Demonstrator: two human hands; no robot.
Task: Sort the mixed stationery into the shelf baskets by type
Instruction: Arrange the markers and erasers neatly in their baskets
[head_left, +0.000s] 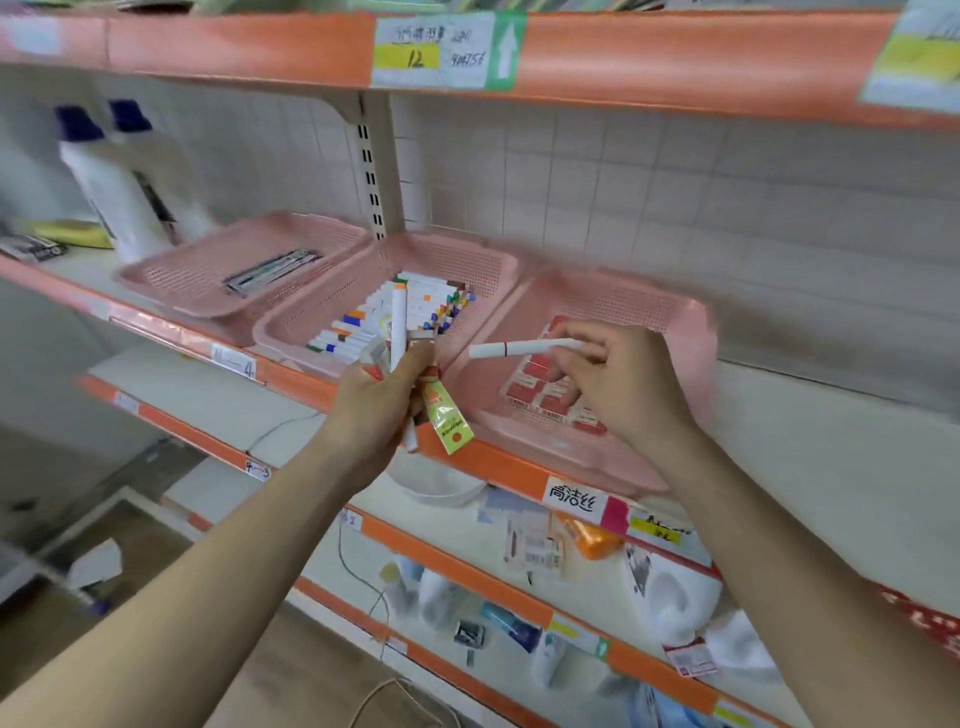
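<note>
You're mid-sort: your right hand (621, 387) pinches a white marker (519, 348) above the red boxes (543, 400) in the right basket (623, 304). Your left hand (376, 402) grips the mixed bundle (444, 415). I'd guess that marker goes with the others in the middle basket (306, 312), so swing left and drop it.

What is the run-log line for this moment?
left hand: grips mixed stationery bundle | right hand: pinches white marker over right basket | middle basket: markers | right basket: red boxes | left basket: pens
</note>
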